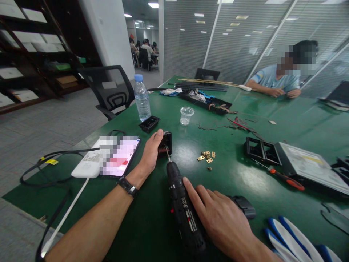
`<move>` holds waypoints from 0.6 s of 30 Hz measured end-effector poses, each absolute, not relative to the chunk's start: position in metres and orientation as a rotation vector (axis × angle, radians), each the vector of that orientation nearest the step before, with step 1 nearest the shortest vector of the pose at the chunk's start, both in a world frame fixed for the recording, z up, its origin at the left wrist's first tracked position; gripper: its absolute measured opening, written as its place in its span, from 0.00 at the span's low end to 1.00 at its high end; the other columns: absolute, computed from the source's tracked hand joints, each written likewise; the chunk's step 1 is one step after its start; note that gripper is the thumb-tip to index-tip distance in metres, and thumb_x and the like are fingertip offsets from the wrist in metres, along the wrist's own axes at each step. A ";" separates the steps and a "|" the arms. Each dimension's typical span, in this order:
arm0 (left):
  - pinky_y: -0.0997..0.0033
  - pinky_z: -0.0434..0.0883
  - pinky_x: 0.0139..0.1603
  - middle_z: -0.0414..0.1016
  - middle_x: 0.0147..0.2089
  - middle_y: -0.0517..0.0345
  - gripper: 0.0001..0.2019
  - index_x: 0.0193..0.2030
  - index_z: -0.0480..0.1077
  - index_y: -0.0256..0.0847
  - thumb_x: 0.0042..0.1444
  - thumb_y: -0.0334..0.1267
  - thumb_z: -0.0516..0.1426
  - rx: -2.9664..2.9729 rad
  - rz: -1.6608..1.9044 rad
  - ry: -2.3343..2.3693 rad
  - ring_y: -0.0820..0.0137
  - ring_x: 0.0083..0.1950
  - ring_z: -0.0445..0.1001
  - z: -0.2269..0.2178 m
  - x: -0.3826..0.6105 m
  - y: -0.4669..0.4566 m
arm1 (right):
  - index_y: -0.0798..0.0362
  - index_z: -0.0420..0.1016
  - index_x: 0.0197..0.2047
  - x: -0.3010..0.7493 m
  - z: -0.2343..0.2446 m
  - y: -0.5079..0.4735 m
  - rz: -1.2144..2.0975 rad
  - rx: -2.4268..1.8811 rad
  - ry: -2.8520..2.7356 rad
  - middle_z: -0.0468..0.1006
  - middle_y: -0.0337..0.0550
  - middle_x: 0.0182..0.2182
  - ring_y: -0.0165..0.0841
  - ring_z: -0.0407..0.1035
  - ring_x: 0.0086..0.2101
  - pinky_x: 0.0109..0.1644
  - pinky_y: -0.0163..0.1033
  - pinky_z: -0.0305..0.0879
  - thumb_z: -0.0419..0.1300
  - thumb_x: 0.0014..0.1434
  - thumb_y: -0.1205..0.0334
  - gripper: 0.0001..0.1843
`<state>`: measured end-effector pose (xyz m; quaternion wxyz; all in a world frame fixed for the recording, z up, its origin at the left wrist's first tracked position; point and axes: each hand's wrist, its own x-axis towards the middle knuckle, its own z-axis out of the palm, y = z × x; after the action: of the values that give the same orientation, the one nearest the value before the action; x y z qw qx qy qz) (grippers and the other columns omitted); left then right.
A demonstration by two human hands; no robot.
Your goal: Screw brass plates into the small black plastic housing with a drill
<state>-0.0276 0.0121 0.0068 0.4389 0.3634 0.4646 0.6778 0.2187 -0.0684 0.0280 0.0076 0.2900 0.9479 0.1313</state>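
Observation:
My left hand (151, 152) is closed around a small black socket box (166, 142) standing on the green table (191, 171), holding it on edge. My right hand (215, 214) is wrapped round a black cordless drill (183, 211), index finger stretched along its body. The drill's bit (167, 153) points into the box. A few small brass parts (206, 157) lie just right of the box. Another black socket frame (149, 123) lies beyond it.
A phone (120, 156) on a white power bank with cables lies left. A water bottle (142, 97), plastic cup (187, 115), red screwdriver (283, 178), black frames (261, 151), wire scraps and gloves (294, 242) are around. Another person (278, 82) sits at the far right.

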 end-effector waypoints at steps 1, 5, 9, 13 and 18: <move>0.67 0.76 0.38 0.75 0.41 0.51 0.26 0.43 0.73 0.37 0.57 0.62 0.55 0.899 1.688 1.142 0.64 0.43 0.74 0.007 -0.027 0.012 | 0.60 0.40 0.73 0.219 0.028 -0.068 0.405 0.910 2.965 0.73 0.48 0.40 0.38 0.70 0.32 0.33 0.46 0.73 0.53 0.59 0.74 0.42; 0.67 0.76 0.37 0.75 0.41 0.52 0.26 0.44 0.72 0.38 0.57 0.61 0.56 0.869 1.705 1.085 0.65 0.42 0.75 0.011 -0.026 0.010 | 0.60 0.40 0.73 0.220 0.028 -0.069 0.402 0.915 2.966 0.73 0.48 0.41 0.38 0.70 0.32 0.33 0.46 0.73 0.52 0.59 0.74 0.42; 0.68 0.76 0.35 0.76 0.42 0.51 0.25 0.46 0.72 0.38 0.57 0.60 0.56 0.824 1.677 1.047 0.64 0.42 0.75 0.015 -0.026 0.008 | 0.60 0.38 0.73 0.221 0.028 -0.069 0.423 0.892 2.970 0.73 0.48 0.41 0.38 0.70 0.32 0.34 0.45 0.73 0.52 0.59 0.74 0.43; 0.68 0.75 0.35 0.76 0.40 0.52 0.24 0.44 0.72 0.38 0.57 0.60 0.57 0.819 1.659 1.083 0.65 0.41 0.76 0.017 -0.026 0.008 | 0.61 0.37 0.73 0.221 0.028 -0.069 0.408 0.897 2.959 0.73 0.48 0.40 0.39 0.71 0.33 0.35 0.46 0.73 0.52 0.59 0.74 0.43; 0.68 0.75 0.34 0.75 0.40 0.53 0.25 0.42 0.71 0.39 0.56 0.61 0.56 0.864 1.682 1.115 0.66 0.40 0.75 0.015 -0.025 0.009 | 0.60 0.38 0.73 0.220 0.029 -0.069 0.401 0.917 2.948 0.73 0.50 0.43 0.38 0.71 0.33 0.36 0.46 0.73 0.51 0.59 0.74 0.42</move>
<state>-0.0252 0.0090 0.0150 0.4557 0.3503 0.4520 0.6822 0.2195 -0.0690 0.0294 0.0143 0.2944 0.9469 0.1287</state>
